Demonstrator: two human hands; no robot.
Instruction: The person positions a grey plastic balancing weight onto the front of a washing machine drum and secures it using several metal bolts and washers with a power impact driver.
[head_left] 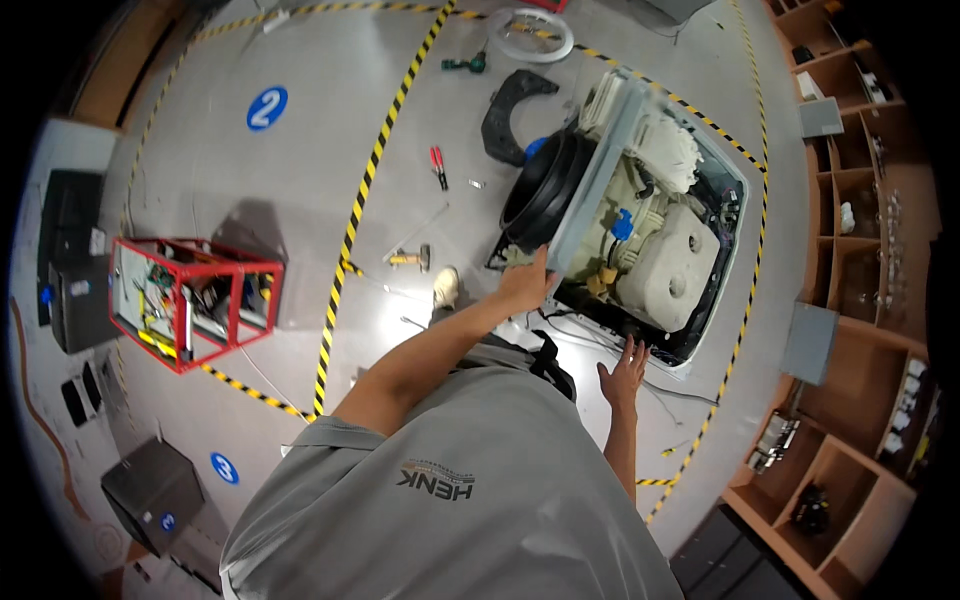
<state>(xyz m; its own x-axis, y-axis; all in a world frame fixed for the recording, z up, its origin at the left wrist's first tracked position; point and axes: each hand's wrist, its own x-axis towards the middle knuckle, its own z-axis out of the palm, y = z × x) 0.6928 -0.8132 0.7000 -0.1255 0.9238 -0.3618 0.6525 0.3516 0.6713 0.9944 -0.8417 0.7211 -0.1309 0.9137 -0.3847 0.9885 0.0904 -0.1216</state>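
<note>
A washing machine [722, 190], its inside exposed, lies in front of me and to the right. Inside it are a pale plastic tub, a whitish counterweight [672, 268] and a blue part [622, 224]. A black rubber door seal [547, 190] bulges from its grey front panel [594, 190]. My left hand [524, 286] is closed at the near end of that panel, fingertips partly hidden. My right hand [624, 376] is open, fingers spread, its fingertips at the machine's black near edge; nothing is visible in it.
A hammer [410, 258], red-handled pliers [438, 168], a dark curved part [508, 115], a green power tool [464, 64] and a pale ring [530, 36] lie on the floor. A red tool cart [195, 300] stands left, wooden shelves [850, 350] right. Cables trail near my right hand.
</note>
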